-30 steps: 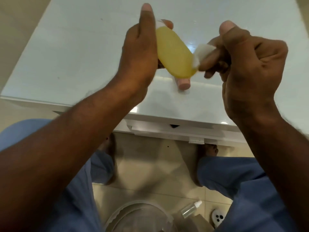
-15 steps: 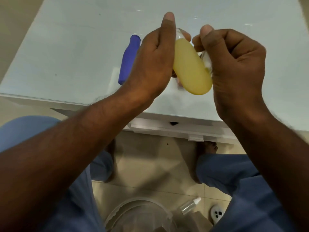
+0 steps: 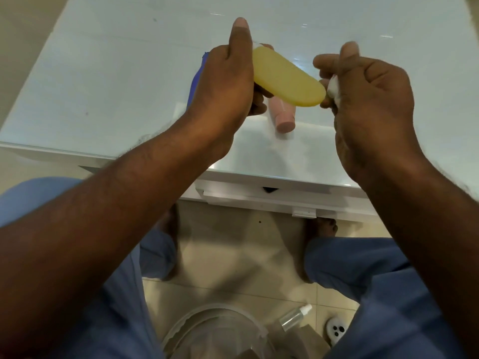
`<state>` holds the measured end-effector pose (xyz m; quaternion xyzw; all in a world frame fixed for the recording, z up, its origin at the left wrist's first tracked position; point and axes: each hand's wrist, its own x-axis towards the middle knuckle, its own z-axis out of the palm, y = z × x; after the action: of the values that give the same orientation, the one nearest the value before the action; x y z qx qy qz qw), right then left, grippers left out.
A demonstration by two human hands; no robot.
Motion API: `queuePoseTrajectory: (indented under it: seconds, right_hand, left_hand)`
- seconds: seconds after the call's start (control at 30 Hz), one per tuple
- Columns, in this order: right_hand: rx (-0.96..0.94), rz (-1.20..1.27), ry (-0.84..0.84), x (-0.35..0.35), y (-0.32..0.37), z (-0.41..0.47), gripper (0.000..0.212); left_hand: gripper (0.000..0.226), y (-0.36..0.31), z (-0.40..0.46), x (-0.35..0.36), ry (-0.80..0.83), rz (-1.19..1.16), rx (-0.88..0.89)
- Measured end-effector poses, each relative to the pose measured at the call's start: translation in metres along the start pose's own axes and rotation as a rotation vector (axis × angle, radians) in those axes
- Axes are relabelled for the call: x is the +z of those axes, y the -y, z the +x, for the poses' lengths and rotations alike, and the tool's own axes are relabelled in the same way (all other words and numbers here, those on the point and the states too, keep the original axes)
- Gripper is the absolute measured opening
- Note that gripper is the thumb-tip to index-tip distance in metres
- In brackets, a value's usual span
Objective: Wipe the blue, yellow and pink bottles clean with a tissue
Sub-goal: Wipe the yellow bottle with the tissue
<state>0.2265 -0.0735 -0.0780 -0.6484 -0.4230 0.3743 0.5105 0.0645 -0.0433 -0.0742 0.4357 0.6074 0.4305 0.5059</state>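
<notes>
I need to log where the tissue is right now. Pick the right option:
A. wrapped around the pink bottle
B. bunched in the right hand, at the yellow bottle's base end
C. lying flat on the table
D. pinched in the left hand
B: the white tissue is bunched in the right hand, beside the rounded base end of the yellow bottle, which the left hand holds above the table.

Above the table [image 3: 103, 86], the left hand [image 3: 223, 84] holds a bottle [image 3: 287, 81] by its far end, with the right hand [image 3: 368, 94] and tissue [image 3: 333, 87] at its near right end. On the table, a second bottle [image 3: 282, 116] lies below it and a third [image 3: 195, 81] lies left, behind the left hand. A small bottle [image 3: 294, 317] lies on the floor, near.
</notes>
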Motion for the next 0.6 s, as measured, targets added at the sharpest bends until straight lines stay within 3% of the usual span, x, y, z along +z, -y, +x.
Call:
queuePoseTrajectory:
  seconds: [0.1, 0.17, 0.27, 0.43, 0.6]
  right_hand:
    - [0.040, 0.000, 0.013, 0.000, -0.004, 0.005, 0.027]
    - [0.058, 0.099, 0.012, 0.000, -0.002, 0.005, 0.029]
    - [0.043, 0.237, 0.018, -0.001, 0.006, 0.004, 0.014]
    - [0.024, 0.438, -0.035, -0.007, 0.014, 0.002, 0.020]
    - [0.042, 0.464, -0.085, -0.010, 0.012, 0.007, 0.024]
  left_hand:
    - [0.053, -0.002, 0.000, -0.002, 0.014, -0.013, -0.033]
    - [0.050, -0.004, -0.002, -0.001, 0.053, 0.009, -0.029]
    - [0.049, -0.005, -0.003, -0.001, 0.101, -0.005, -0.015]
    - [0.045, -0.005, -0.002, -0.003, 0.111, -0.028, -0.013]
    - [0.043, -0.002, 0.000, -0.004, 0.181, -0.001, 0.038]
